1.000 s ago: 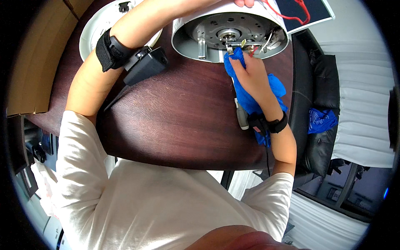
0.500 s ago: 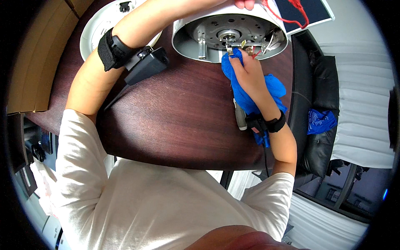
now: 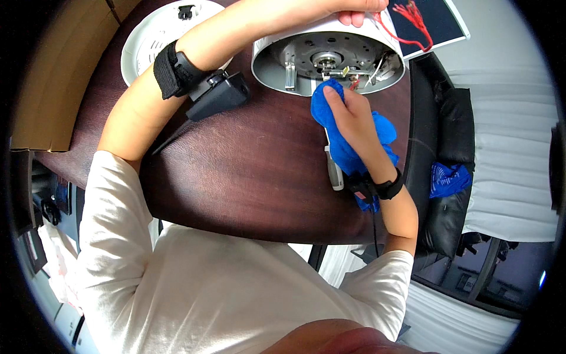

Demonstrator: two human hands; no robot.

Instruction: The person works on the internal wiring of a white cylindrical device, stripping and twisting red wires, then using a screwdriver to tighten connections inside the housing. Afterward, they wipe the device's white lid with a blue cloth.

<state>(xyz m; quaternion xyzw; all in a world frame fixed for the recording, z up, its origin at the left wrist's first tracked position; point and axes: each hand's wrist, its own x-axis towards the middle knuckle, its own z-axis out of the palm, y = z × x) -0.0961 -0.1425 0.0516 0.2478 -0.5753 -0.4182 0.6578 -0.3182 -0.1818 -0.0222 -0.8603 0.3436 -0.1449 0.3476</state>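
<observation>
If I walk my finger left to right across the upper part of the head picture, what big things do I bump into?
Cardboard box, round white cover, white machine, black couch, white curtain.

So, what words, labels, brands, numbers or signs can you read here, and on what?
Blue bundle on the black seat: white print, too small to read.
Pinkish patch on the black box near the right hand: too blurred.
No readable text elsewhere.
</observation>
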